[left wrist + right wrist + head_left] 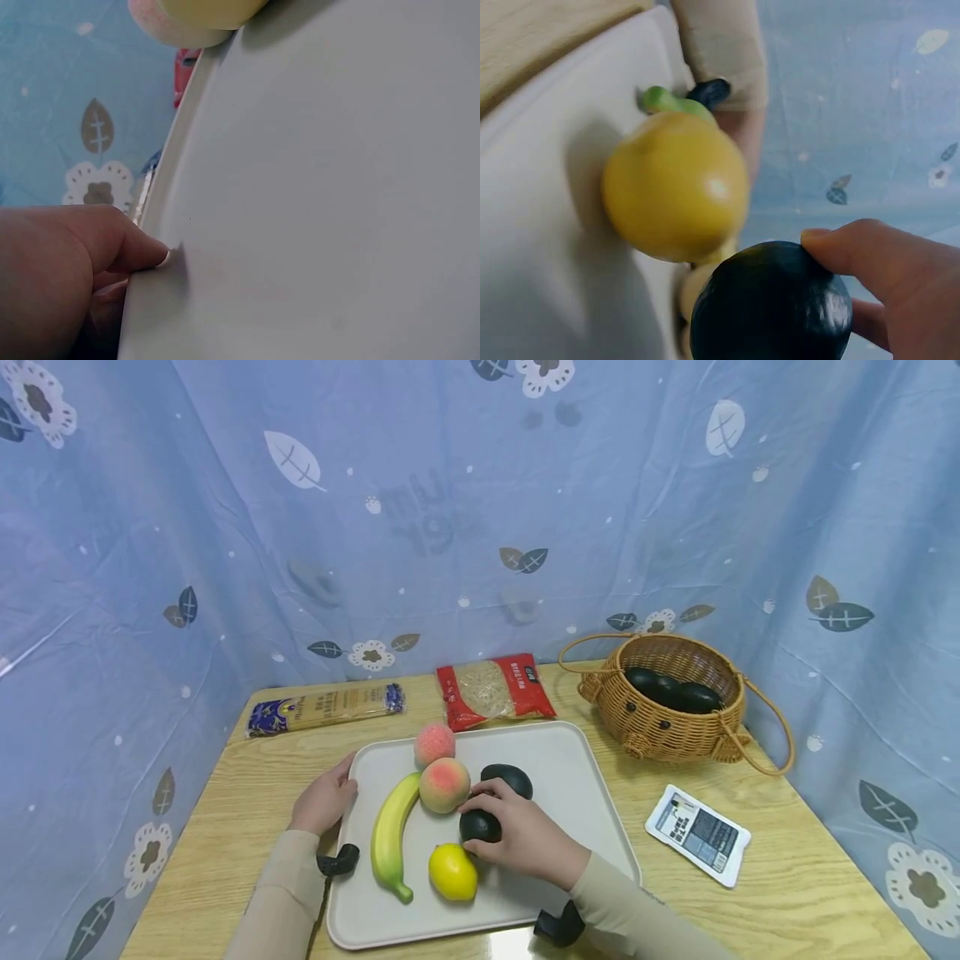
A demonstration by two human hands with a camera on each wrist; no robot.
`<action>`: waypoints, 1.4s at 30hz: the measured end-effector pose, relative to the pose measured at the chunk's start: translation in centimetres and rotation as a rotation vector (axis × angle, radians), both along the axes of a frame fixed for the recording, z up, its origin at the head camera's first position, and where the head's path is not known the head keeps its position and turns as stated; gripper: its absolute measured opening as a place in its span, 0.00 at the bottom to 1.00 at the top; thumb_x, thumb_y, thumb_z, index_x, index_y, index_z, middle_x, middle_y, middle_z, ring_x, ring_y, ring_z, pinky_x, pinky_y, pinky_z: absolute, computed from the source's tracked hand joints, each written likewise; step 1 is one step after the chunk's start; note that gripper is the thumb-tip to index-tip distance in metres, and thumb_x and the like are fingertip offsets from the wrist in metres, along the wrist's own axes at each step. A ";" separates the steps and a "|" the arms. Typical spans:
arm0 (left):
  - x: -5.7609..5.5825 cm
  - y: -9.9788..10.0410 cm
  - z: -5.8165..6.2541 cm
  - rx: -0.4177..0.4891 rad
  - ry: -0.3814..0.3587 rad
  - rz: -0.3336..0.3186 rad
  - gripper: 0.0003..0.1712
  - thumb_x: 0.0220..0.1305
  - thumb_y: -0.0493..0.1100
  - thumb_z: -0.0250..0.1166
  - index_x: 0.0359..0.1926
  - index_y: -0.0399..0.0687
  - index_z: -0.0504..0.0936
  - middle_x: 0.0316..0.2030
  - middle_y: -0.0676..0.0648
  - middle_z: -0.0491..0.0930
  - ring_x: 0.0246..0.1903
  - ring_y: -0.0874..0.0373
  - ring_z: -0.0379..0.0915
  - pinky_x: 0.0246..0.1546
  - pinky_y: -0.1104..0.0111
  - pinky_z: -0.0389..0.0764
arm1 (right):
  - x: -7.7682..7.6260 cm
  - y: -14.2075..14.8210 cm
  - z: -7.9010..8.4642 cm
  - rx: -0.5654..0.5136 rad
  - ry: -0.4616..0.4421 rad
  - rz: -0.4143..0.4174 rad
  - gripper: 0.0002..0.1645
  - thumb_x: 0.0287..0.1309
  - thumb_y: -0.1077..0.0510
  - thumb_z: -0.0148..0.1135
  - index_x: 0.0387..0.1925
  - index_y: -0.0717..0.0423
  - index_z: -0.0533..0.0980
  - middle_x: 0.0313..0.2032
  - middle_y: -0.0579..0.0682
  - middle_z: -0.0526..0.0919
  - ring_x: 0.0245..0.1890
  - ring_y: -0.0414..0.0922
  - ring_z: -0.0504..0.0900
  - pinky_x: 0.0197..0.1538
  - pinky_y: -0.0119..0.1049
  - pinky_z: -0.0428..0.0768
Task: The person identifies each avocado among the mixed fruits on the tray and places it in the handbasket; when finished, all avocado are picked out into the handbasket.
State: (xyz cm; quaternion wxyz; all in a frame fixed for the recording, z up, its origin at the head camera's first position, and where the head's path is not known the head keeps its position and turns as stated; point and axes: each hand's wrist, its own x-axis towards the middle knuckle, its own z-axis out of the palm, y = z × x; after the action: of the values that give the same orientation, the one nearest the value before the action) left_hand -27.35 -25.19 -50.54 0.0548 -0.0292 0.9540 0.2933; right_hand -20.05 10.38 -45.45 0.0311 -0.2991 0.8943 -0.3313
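Observation:
My right hand (525,835) pinches a dark, glossy avocado (480,827) between thumb and fingers, low over the white tray (562,768). Just behind it on the tray lies another avocado (512,777), partly covered by that hand. A yellow lemon (453,872) sits right beside my right thumb; the right wrist view shows the lemon (676,187) large, next to the held avocado (772,304). At the tray's left edge my left hand (322,797) grips the rim, thumb (142,247) on top and fingers outside. A banana (390,835) and two peaches (445,785) lie between the hands.
A wicker basket (652,735) with looped handles holds several dark avocados at the back right. In front of it lies a white packet (697,835). Behind the tray are a red bag (495,689) and a long pasta pack (326,710). A blue curtain (420,527) surrounds the table.

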 end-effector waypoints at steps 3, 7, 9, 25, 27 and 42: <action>0.0 0.0 0.0 0.004 -0.003 0.001 0.37 0.74 0.45 0.50 0.81 0.43 0.60 0.29 0.45 0.82 0.24 0.51 0.72 0.31 0.60 0.72 | 0.0 0.5 1.0 -0.019 0.013 -0.011 0.25 0.59 0.50 0.78 0.57 0.47 0.83 0.64 0.51 0.74 0.56 0.52 0.81 0.59 0.53 0.80; 0.0 0.0 0.1 0.017 -0.008 0.003 0.37 0.74 0.45 0.50 0.81 0.43 0.60 0.31 0.44 0.83 0.23 0.51 0.72 0.29 0.60 0.72 | -0.3 1.4 2.4 -0.058 0.059 -0.039 0.26 0.58 0.52 0.79 0.57 0.47 0.83 0.64 0.51 0.73 0.53 0.52 0.83 0.56 0.51 0.82; 0.0 0.0 0.1 0.014 -0.003 0.002 0.37 0.74 0.45 0.50 0.81 0.43 0.60 0.37 0.42 0.86 0.24 0.51 0.73 0.30 0.59 0.73 | -0.7 2.0 3.1 -0.082 0.091 -0.071 0.26 0.56 0.53 0.80 0.57 0.47 0.83 0.64 0.51 0.74 0.52 0.52 0.83 0.56 0.51 0.82; 0.1 0.0 -0.3 0.014 -0.004 0.011 0.37 0.74 0.45 0.50 0.81 0.41 0.60 0.50 0.36 0.86 0.23 0.52 0.73 0.30 0.60 0.73 | -5.6 10.2 7.3 -0.100 0.229 -0.387 0.27 0.55 0.57 0.80 0.57 0.55 0.82 0.67 0.62 0.66 0.58 0.65 0.78 0.54 0.62 0.81; 0.1 0.0 -0.3 0.016 -0.004 0.012 0.37 0.74 0.45 0.50 0.81 0.42 0.60 0.45 0.38 0.86 0.23 0.52 0.73 0.29 0.60 0.73 | -6.0 11.1 7.7 -0.091 0.253 -0.420 0.27 0.55 0.58 0.80 0.56 0.56 0.81 0.67 0.63 0.65 0.59 0.67 0.76 0.55 0.63 0.80; 0.2 0.1 0.1 -0.003 0.012 -0.007 0.36 0.74 0.45 0.50 0.81 0.42 0.60 0.50 0.36 0.85 0.29 0.50 0.77 0.34 0.56 0.76 | -7.7 17.7 9.6 -0.118 0.358 -0.742 0.29 0.60 0.58 0.74 0.61 0.59 0.78 0.72 0.67 0.59 0.60 0.74 0.69 0.56 0.72 0.72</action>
State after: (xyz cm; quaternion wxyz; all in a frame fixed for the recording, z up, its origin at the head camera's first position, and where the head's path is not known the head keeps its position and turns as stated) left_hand -27.15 -25.06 -50.46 0.0502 -0.0242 0.9548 0.2919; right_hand -27.76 28.08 -35.81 -0.2637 -0.0106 0.9122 -0.3134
